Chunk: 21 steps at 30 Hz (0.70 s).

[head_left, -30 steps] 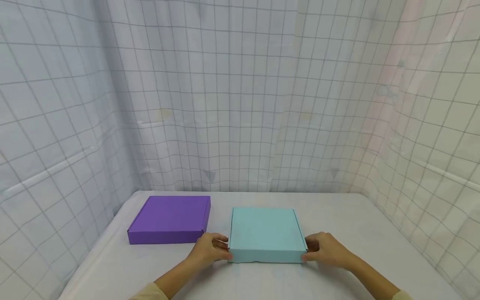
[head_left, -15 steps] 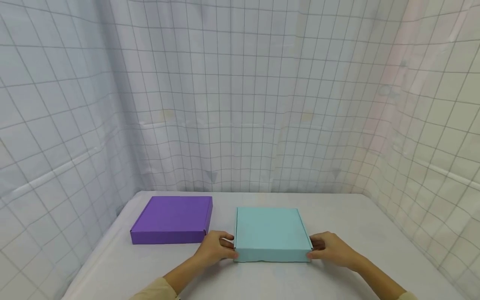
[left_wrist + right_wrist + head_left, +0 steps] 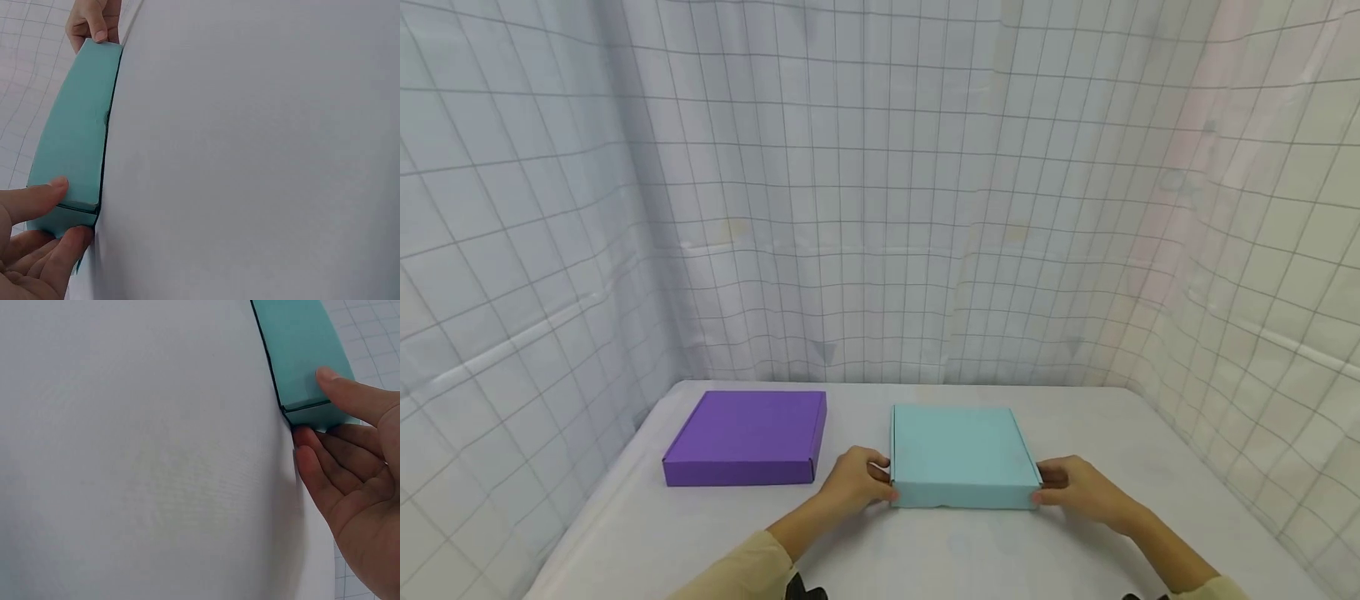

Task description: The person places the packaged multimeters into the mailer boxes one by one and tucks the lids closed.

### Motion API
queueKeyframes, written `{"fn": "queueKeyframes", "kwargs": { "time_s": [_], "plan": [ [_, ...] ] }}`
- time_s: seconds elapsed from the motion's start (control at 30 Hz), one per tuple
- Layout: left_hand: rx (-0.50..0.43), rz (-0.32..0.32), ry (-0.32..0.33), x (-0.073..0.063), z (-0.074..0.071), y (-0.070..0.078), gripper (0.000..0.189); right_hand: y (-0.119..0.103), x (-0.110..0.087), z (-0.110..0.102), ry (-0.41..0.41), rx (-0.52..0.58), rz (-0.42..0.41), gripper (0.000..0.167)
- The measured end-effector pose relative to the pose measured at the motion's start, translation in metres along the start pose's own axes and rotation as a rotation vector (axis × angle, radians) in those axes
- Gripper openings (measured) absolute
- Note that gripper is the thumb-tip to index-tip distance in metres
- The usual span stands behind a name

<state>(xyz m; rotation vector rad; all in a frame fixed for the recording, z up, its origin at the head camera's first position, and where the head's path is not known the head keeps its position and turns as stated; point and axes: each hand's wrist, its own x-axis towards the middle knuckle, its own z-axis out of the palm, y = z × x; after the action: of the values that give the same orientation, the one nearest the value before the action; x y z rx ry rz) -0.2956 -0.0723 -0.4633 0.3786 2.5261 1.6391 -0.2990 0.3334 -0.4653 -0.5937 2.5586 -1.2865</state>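
Observation:
A closed light-blue cardboard box (image 3: 962, 450) lies flat, right of the table's middle, between my two hands. My left hand (image 3: 853, 482) grips its near left corner; in the left wrist view the thumb (image 3: 37, 199) presses the front face while the other fingers lie along the short side. At the near right corner my right hand (image 3: 1086, 490) holds the box the same way, its thumb (image 3: 350, 394) on the front face and its fingers (image 3: 340, 456) at the side, fingertips right at the lower edge.
A closed purple cardboard box (image 3: 748, 433) lies to the left, its right side a short way from my left hand. Under both boxes is a white-covered table (image 3: 955, 550). Gridded white curtains (image 3: 865, 208) hang behind and along both sides.
Both hands have moved the light-blue box to the right and slightly away from me, widening the gap to the purple box. The purple box has stayed in place; the view shifted a little.

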Motion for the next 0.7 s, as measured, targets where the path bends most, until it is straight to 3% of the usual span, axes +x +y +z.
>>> {"fn": "queueKeyframes", "kwargs": {
  "time_s": [0.3,0.7],
  "plan": [
    [0.031,-0.001,0.014,0.017,0.012,0.002,0.048,0.009,0.001,-0.008,0.002,0.048,0.005,0.071],
    [0.024,-0.014,0.025,0.023,0.021,0.005,0.048,0.008,0.000,-0.012,0.012,0.022,0.021,0.071]
  ]
}}
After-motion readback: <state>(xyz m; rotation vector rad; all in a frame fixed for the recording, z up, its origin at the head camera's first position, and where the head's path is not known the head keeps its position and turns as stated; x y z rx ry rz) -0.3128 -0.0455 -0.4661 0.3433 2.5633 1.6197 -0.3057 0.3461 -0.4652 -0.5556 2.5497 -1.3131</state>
